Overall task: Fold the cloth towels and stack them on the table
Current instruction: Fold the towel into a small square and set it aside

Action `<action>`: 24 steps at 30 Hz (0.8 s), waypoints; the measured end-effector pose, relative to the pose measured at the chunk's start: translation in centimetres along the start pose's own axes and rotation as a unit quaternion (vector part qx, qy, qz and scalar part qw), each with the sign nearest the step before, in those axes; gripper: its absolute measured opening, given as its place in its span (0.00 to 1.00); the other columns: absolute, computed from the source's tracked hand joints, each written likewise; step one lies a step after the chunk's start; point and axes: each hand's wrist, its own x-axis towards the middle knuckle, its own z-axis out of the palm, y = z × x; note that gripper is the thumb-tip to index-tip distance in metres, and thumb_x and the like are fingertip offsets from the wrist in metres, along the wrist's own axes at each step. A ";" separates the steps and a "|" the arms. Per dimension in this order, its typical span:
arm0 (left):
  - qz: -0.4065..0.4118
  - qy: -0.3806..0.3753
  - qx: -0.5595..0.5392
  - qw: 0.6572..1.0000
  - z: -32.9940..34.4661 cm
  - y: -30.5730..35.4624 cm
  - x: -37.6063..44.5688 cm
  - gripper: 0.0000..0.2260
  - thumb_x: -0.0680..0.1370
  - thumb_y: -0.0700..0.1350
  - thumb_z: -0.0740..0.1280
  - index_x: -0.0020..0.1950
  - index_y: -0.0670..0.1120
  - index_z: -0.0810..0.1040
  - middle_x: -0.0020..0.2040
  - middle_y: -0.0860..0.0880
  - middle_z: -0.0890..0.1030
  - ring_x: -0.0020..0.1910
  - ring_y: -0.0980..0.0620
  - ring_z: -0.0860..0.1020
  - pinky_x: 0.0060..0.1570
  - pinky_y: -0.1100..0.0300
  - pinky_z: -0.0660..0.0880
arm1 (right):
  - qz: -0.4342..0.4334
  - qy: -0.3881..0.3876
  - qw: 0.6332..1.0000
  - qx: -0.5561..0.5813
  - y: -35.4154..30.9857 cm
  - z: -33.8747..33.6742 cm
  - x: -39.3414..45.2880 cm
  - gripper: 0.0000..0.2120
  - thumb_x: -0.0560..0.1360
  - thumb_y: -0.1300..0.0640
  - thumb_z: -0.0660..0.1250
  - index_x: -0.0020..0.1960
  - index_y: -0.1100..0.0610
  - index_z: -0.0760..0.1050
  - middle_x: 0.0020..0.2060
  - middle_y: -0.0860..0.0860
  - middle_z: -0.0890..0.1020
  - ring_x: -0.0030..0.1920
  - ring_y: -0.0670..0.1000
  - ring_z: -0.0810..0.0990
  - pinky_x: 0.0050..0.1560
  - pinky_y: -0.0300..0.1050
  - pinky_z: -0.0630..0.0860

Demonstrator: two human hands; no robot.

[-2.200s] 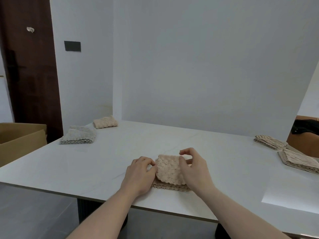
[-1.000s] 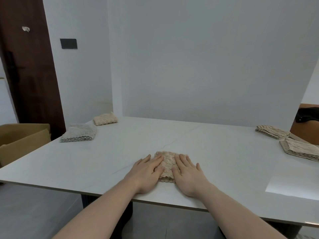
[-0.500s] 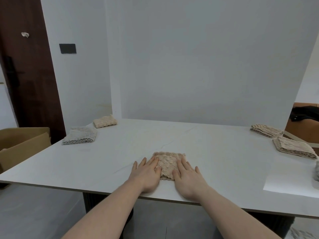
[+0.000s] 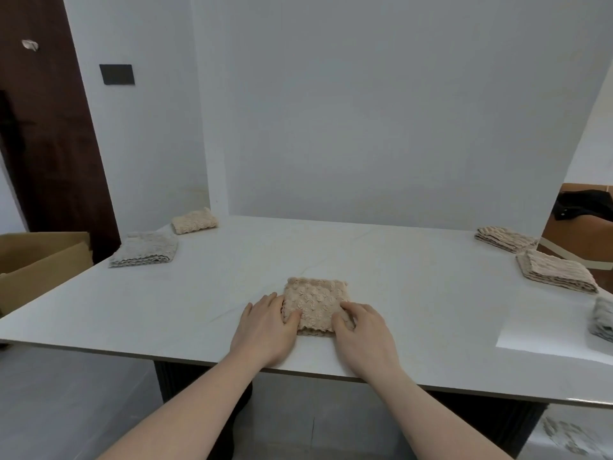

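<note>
Right, step in hand: I judge the fold on the beige towel [image 4: 315,302] is done and I am about to lift it toward a stack.
Towel position: it lies folded square on the desk [image 4: 414,293], near the front edge, between my 2 hands.
Left hand [image 4: 265,327]: fingers curled at the towel's left edge, thumb on top, so it grips that side.
Right hand [image 4: 363,330]: fingers bent over the right front corner, gripping it too.
Doing it well: I would pinch all layers together at both sides and lift level, so the fold does not spring open; this nubbly cloth looks thick and soft.
Stack targets: a grey folded towel [image 4: 144,250] and a small beige one [image 4: 195,221] sit far left; 2 ribbed folded towels [image 4: 557,272] sit far right; a blurred grey one [image 4: 602,318] is at the right edge.
Containers: a cardboard box [image 4: 36,263] stands left of the desk; I cannot see inside it.
</note>
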 end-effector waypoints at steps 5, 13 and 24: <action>-0.023 -0.002 0.026 0.999 -0.6 0.7 -0.5 0.31 0.83 0.64 0.48 0.80 0.47 0.62 0.82 0.49 0.60 0.80 0.50 0.58 0.80 0.50 0.51 | -0.005 -0.018 1.000 -0.001 -0.1 -0.5 0.1 0.25 0.80 0.44 0.61 0.76 0.46 0.68 0.73 0.43 0.72 0.72 0.48 0.69 0.73 0.45 0.65; -0.019 -0.018 0.048 0.999 0.1 0.3 -0.6 0.31 0.82 0.65 0.44 0.82 0.53 0.55 0.83 0.55 0.53 0.82 0.56 0.47 0.81 0.52 0.42 | 0.018 -0.043 0.995 0.083 0.5 -0.9 0.5 0.29 0.79 0.46 0.65 0.78 0.39 0.62 0.70 0.34 0.71 0.71 0.40 0.69 0.75 0.49 0.66; -0.085 -0.107 -0.092 0.986 -2.9 1.0 0.8 0.11 0.80 0.59 0.64 0.56 0.54 0.74 0.77 0.61 0.61 0.81 0.56 0.51 0.81 0.51 0.46 | 0.249 -0.146 0.952 0.102 -3.2 -3.3 4.1 0.30 0.73 0.50 0.70 0.74 0.44 0.68 0.52 0.33 0.78 0.52 0.42 0.78 0.68 0.52 0.72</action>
